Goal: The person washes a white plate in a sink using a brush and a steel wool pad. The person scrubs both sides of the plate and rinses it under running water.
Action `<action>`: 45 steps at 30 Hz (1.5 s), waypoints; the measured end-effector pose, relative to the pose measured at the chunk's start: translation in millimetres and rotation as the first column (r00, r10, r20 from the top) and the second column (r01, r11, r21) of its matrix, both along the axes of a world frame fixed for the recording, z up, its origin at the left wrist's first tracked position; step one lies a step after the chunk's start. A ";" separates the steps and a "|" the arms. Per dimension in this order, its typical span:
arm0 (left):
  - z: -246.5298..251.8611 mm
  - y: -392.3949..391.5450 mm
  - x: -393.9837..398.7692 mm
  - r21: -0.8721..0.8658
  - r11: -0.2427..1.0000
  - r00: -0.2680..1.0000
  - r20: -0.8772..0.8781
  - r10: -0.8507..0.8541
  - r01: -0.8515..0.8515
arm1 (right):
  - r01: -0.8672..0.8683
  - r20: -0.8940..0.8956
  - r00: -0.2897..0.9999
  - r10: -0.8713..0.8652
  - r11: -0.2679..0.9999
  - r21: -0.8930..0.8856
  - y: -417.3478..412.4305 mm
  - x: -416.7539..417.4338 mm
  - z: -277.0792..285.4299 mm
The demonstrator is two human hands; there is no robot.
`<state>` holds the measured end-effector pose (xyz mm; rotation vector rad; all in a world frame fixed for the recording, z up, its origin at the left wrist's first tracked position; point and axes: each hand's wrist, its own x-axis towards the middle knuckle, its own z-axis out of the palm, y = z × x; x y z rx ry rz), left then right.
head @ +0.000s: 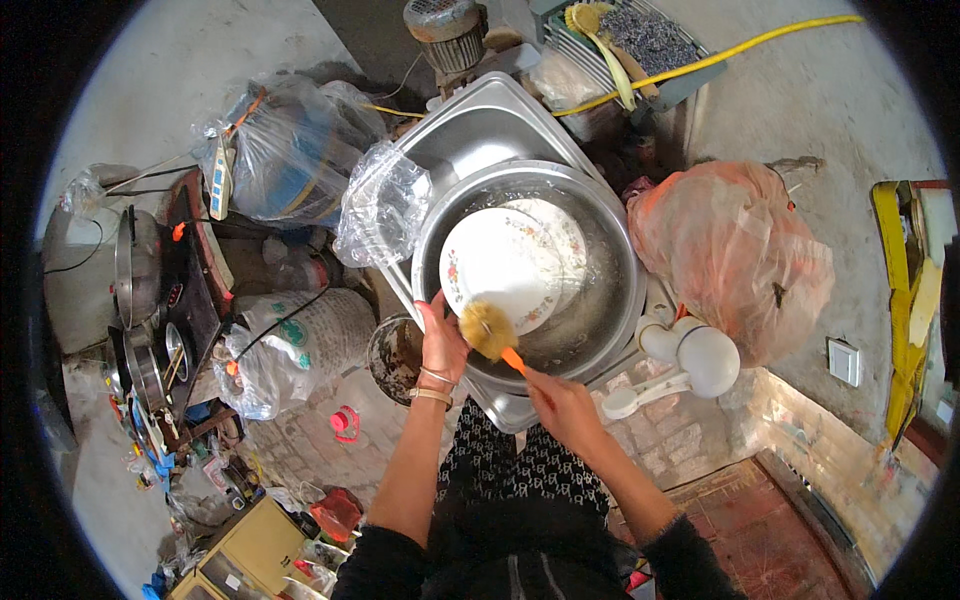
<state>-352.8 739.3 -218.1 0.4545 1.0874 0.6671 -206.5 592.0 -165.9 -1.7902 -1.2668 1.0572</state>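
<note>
A round metal basin (pixel 630 292) with some water rests on a stainless steel sink (pixel 450 139). My left hand (pixel 444 346) holds the lower left edge of a white floral plate (pixel 499 259), tilted over the basin. Another floral plate (pixel 571 232) lies partly behind it, inside the basin. My right hand (pixel 564 405) grips the orange handle of a round scrubbing brush (pixel 487 328), whose yellowish bristles are against the plate's lower edge, close to my left fingers.
A clear plastic bag (pixel 384 206) hangs over the sink's left rim. White plastic ladles (pixel 705 360) and a large orange bag (pixel 739 255) are at the right. A bucket (pixel 394 360) stands below left. A yellow hose (pixel 720 56) runs behind the sink.
</note>
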 end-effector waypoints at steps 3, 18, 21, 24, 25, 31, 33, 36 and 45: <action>10.2 3.0 10.0 -0.026 1.000 1.000 0.027 -0.016 0.016 | 0.038 -0.088 0.996 -0.030 0.995 0.093 58.6 -9.3 -0.8; -5.4 6.9 3.2 0.111 0.993 0.997 -0.076 -0.028 0.036 | 0.182 0.252 0.953 -0.168 0.983 -0.035 34.9 58.0 -20.8; 1.1 5.1 11.2 0.108 0.994 0.992 -0.124 0.015 -0.001 | 0.214 0.209 0.960 -0.185 0.969 -0.125 35.4 40.0 -28.7; -5.6 -1.8 6.7 0.112 0.993 0.986 -0.157 0.050 -0.032 | 0.137 0.157 0.979 -0.128 0.990 -0.047 2.3 -6.9 -6.3; -6.7 -2.5 6.9 0.116 0.993 0.986 -0.160 0.053 -0.035 | 0.095 0.137 0.986 -0.094 0.995 -0.002 -5.4 -19.1 -0.9; -3.1 -0.4 4.5 0.156 0.987 0.988 -0.138 0.072 -0.050 | 0.127 0.321 0.944 -0.073 0.980 -0.152 18.6 43.9 -29.0; -4.1 -2.3 7.4 0.163 0.980 0.984 -0.121 0.130 -0.110 | 0.159 0.303 0.942 -0.146 0.987 -0.018 22.2 45.5 -36.3; -5.3 -2.5 5.4 0.153 0.987 0.985 -0.155 0.072 -0.048 | 0.194 0.095 0.975 -0.200 0.979 0.067 -4.7 -0.5 -25.3; -6.6 -6.2 4.0 0.136 0.984 0.982 -0.138 0.132 -0.113 | 0.148 0.096 0.985 -0.146 0.989 -0.017 -5.6 36.5 -71.3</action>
